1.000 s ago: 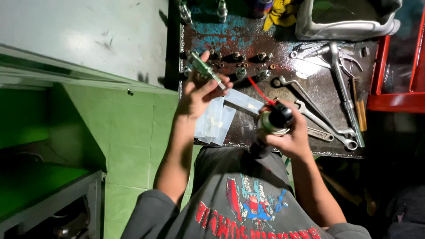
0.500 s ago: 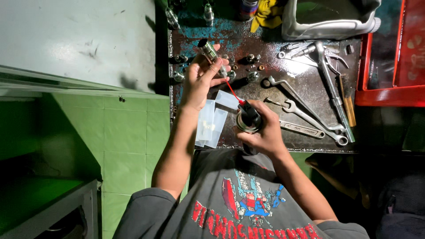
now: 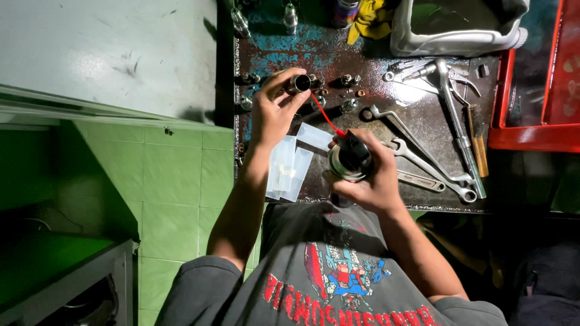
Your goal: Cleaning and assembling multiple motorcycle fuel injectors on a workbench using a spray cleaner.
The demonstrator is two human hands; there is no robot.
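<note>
Red straw [image 3: 326, 119] runs from the spray can [image 3: 348, 160] in the right hand [image 3: 368, 181] up to the mouth of a small metal cylinder part [image 3: 298, 83] pinched between thumb and fingers of the left hand [image 3: 275, 115], held over the oily workbench [image 3: 423, 130]. Right hand wraps the can, a finger seemingly on the nozzle cap, can't confirm pressure. Risks, as a judgement: straw slips off the bore and spray hits fingers or the clear plastic packets [image 3: 289, 166] just below; oily grip lets the part drop among the other small metal fittings [image 3: 347, 105] and get mixed up; straw could pop out of the nozzle. Hard to tell: part's exact type, whether spray is flowing, can label. Wrenches [image 3: 417, 154] lie right of the can, apart from it. White tub [image 3: 459, 27] and red tray [image 3: 531, 130] are cut off by the frame; bench's far edge is dark.
</note>
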